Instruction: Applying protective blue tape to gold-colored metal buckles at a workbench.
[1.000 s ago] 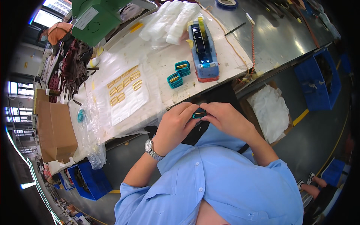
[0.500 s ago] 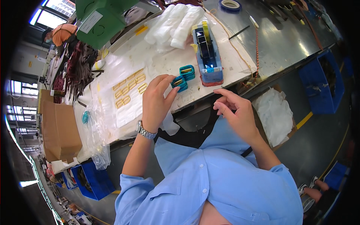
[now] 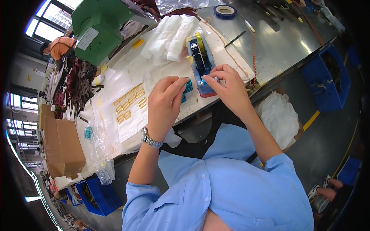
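workshop floor w/ a long white-covered bench point(image 3: 162, 82) running diag across the view, bare metal top to the right of it, big windows far left. on the bench: a green machine housing point(image 3: 101, 27) at the top, a stack of clear plastic-wrapped packs point(image 3: 169, 36), rows of small gold buckles point(image 3: 129, 104) laid on a clear sheet, a blue tape roll point(image 3: 225, 10) on the metal part. cardboard box point(image 3: 61, 146) at the bench's left end, blue bins point(image 3: 327, 77) on the floor to the right, white bag of scrap point(image 3: 279, 115) below the bench edge.

left hand point(image 3: 163, 106) is curled over the teal rings point(image 3: 187, 86), fingertips bunched and pinching one; rings sit on the bench just left of the blue tape dispenser point(image 3: 200, 61), touching or nearly touching its base. wristwatch point(image 3: 149, 139) on that wrist.

right hand point(image 3: 227, 86) is at the dispenser's near end, thumb and forefinger pressed together at the cutter; can't tell if tape is betw them.

vs 0.5 s ago: left hand was already on the rings, about same spot. right hand was off the bench, hovering near the chest w/ fingers loosely bent; now it's moved up and fwd onto the dispenser. 1 s ago both hands were together close to the body holding a teal piece.
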A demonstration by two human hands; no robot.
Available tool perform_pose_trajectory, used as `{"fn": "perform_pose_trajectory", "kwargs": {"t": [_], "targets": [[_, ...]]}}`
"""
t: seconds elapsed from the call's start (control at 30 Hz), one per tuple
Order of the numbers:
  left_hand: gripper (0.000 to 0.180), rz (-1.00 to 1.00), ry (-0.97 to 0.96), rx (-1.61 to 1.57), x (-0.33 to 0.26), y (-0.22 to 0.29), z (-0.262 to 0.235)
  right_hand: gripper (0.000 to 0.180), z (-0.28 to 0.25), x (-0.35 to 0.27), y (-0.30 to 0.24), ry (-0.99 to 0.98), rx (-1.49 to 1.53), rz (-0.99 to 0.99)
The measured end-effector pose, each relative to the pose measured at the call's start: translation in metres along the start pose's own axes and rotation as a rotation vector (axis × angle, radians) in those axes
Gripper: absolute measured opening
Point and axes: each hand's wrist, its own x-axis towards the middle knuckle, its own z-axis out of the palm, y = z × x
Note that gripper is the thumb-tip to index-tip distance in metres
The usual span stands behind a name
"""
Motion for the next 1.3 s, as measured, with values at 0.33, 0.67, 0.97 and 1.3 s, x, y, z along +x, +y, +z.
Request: {"fn": "perform_pose_trajectory", "kwargs": {"t": [0.33,0.67,0.97,1.3], "targets": [[0.024,0.252,0.084,0.001,0.055,-0.015,0.039,0.013,-0.011,-0.019,-0.032,0.014,0.453,0.135],[0.04,0.222,0.074,0.119,0.076,-0.03,0.043,0.012,0.026,-0.113,0.042,-0.037,0.528,0.345],[0.016,-0.053,0.228,-0.03,0.032,-0.06,-0.036,0.014,0.018,-0.116,0.023,-0.136,0.777,0.406],[0.006,-0.134,-0.289,0.576,-0.106,-0.141,-0.119,0.019,0.02,-0.123,0.007,-0.103,0.825,0.411]]}}
